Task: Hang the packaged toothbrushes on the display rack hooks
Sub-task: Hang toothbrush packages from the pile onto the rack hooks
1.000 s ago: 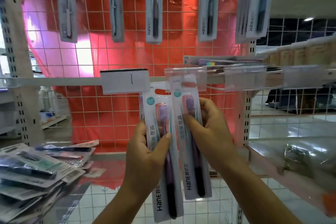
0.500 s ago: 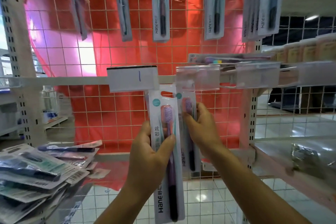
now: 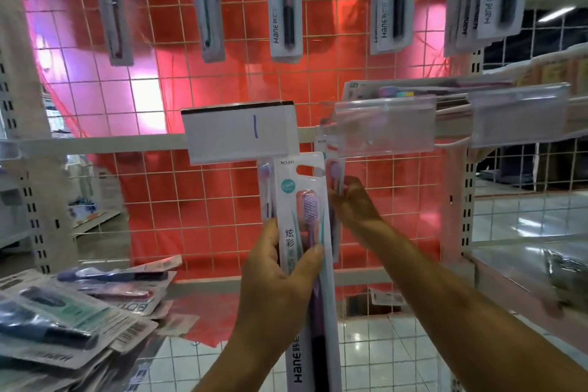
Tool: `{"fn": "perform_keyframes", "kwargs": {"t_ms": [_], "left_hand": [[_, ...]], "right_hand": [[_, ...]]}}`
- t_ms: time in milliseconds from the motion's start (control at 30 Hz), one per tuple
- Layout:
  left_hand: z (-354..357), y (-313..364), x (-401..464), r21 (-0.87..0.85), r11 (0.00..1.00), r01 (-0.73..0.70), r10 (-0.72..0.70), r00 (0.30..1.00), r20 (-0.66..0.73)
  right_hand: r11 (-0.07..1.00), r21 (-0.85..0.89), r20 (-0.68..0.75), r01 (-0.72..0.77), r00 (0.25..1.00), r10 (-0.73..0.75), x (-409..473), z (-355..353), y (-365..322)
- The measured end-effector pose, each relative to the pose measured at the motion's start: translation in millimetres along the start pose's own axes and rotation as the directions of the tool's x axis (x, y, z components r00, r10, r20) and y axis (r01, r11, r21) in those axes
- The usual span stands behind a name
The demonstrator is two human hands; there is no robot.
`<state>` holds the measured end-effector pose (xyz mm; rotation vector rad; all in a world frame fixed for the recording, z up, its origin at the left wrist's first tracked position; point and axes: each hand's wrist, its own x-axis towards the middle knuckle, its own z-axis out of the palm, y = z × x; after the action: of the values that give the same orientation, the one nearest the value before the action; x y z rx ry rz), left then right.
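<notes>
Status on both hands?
Left hand grips front toothbrush pack. Right hand pinches second pack under clear tag holder. Hook hidden.

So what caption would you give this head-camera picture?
Left hand grips a packaged toothbrush while the right hand holds another pack up under a clear hook tag.
</notes>
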<state>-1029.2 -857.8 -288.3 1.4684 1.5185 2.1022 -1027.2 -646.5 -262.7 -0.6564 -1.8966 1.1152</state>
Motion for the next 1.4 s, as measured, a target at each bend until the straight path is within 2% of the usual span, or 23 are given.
{"fn": "perform_keyframes", "kwargs": {"t_ms": [100,167,233,333,400,533,667,1000,1200,1400], "left_hand": [[3,2,-2,0.025,0.999,-0.033,0.033,0.999,0.016],[7,7,-6,0.033,0.998,-0.058,0.057,0.998,0.027],[14,12,-10,0.031,0.997,-0.076,0.075,0.997,0.03],[25,15,-17,0.018,0.995,-0.093,0.092,0.995,0.031],[31,19,-23,0.009,0.995,-0.104,0.104,0.994,0.038],[42,29,-30,-0.016,0.99,-0.141,0.142,0.988,0.061],[45,35,-27,-0.037,0.992,-0.124,0.127,0.989,0.075],[40,32,-6,-0.039,0.999,-0.034,0.037,0.996,0.083],[37,26,4,0.07,0.997,-0.03,0.024,0.995,0.095],[35,14,10,0.155,0.984,0.093,-0.108,0.99,0.086]], "right_hand": [[0.994,-0.11,-0.158,0.012,0.987,-0.029,-33,-9,-2],[0.998,-0.002,-0.215,0.07,0.974,-0.069,-67,-20,-4],[0.978,0.147,-0.16,0.15,0.979,-0.126,-101,-30,-10],[0.901,0.402,-0.028,0.165,0.985,-0.168,-149,-44,-22],[0.857,0.479,0.002,0.19,0.976,-0.218,-170,-51,-30],[0.827,0.492,0.013,0.272,0.948,-0.319,-187,-58,-40],[0.843,0.428,-0.018,0.327,0.935,-0.353,-187,-60,-46],[0.873,0.404,-0.052,0.273,0.96,-0.276,-168,-54,-54],[0.873,0.4,-0.085,0.278,0.96,-0.266,-158,-50,-50],[0.923,0.309,-0.097,0.23,0.973,-0.21,-138,-43,-35]]}}
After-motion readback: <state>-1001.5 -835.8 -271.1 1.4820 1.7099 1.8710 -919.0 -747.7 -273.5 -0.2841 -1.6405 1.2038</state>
